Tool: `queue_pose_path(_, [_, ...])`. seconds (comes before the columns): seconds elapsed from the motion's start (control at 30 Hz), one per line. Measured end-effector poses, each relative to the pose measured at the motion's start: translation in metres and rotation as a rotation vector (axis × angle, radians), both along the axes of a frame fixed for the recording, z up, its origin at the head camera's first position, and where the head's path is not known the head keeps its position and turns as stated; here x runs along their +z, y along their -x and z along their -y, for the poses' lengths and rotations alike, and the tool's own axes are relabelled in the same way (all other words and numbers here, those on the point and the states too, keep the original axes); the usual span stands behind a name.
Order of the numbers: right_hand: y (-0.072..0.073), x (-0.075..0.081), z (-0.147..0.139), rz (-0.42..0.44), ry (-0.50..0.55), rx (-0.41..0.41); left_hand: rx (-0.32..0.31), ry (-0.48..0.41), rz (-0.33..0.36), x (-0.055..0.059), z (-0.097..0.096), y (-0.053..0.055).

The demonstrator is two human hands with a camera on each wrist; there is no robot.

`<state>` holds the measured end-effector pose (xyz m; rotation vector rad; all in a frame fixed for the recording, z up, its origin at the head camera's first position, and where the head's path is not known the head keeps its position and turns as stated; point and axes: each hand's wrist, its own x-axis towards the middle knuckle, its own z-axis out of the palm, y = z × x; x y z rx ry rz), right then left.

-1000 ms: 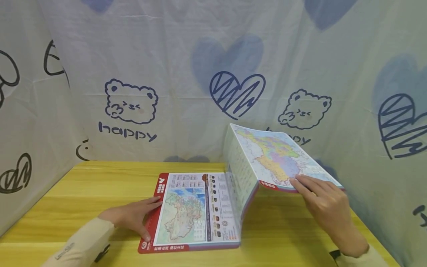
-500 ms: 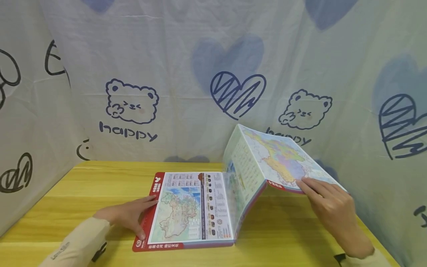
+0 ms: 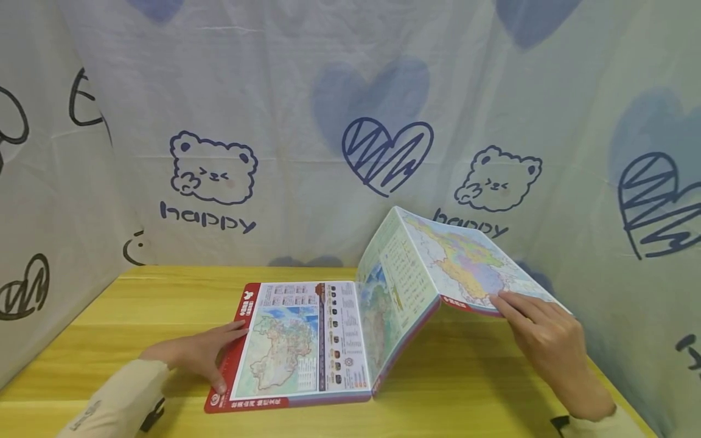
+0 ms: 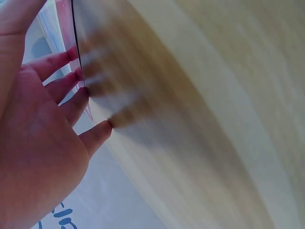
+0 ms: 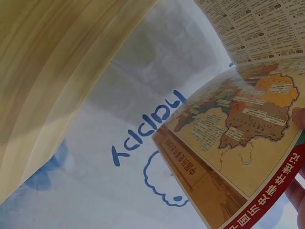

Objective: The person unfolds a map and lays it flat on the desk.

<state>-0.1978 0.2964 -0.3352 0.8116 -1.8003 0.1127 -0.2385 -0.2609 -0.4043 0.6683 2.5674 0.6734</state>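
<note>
A fold-out map point(image 3: 285, 340) with a red border lies partly spread on the table, its left panel flat and printed with a map and text. Its middle panel point(image 3: 397, 286) slopes up to a raised crease, and the right panel point(image 3: 465, 255) slants down from there towards the right. My left hand point(image 3: 191, 356) rests at the red left edge, fingers extended and thumb at the near corner; the left wrist view shows its fingertips point(image 4: 76, 76) along that edge. With my right hand point(image 3: 542, 334) I pinch the near edge of the raised right panel. Its brown-toned underside point(image 5: 257, 114) faces the right wrist camera.
The yellow wood-grain table point(image 3: 164, 304) reaches back to a pale curtain point(image 3: 296, 91) printed with hearts, bears and "happy". The same cloth hangs along the left and right sides. Table surface shows beneath the raised panels.
The flat left panel has slid left together with my left hand. The middle panel has opened out to a gentler slope. My right hand has shifted slightly to the right, still pinching the panel.
</note>
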Motion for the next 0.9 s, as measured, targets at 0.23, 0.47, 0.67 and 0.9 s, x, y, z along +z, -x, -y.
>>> queue_pose_path(0.23, [0.0, 0.0, -0.004, 0.011, 0.005, -0.008, 0.012, 0.007, 0.016, 0.002, 0.004, 0.0])
queue_pose_path(0.47, [0.0, -0.001, -0.009, -0.005, 0.003, -0.015, 0.049, 0.046, 0.051, 0.005, 0.01, -0.001])
queue_pose_path(0.67, [0.0, -0.006, -0.016, 0.001, 0.008, -0.015, 0.102, 0.081, 0.068, 0.007, 0.014, 0.001])
queue_pose_path(0.9, [0.0, -0.016, -0.032, 0.041, 0.023, -0.041, 0.106, 0.083, 0.054, 0.006, 0.022, 0.002])
